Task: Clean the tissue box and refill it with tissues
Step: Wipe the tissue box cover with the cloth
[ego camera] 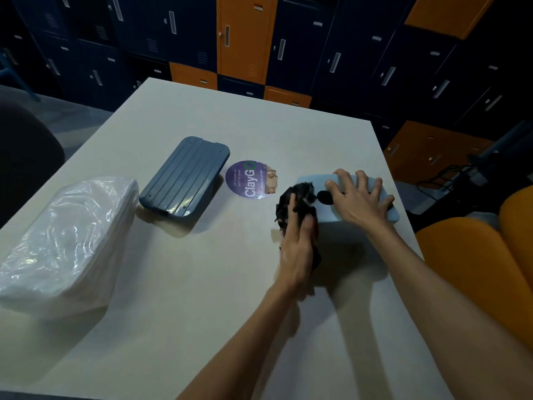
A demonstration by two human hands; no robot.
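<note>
Head view.

Left hand (297, 235): right of centre, fingers closed round a bunched black cloth (300, 194), which meets the near-left edge of the lid.

Right hand (357, 200): middle right, fingers straight and spread, pressing flat on top of the lid to pin it.

Lid (328, 216): pale blue, rounded corners, lying on the table (202, 298) at middle right, with a dark oval slot (324, 197) beside the cloth. Judged to be thin, light moulded plastic, rigid but smooth, so likely to skate under wiping unless held down. Best taken by its long edges, or pinned from above as here.

Box body (184, 180): dark blue and ribbed, left of centre, apparently upside down, well apart from the lid. Judged stiff and light; grip across its short sides.

Tissue pack (66, 235): lower left, wrapped in clear film. Judged soft, squashy and slippery; lift it with a broad hold from both ends.

Round purple sticker (251, 180): on the table, between the box body and the lid.

Lockers (245, 39): dark blue and orange, across the top of the frame.
</note>
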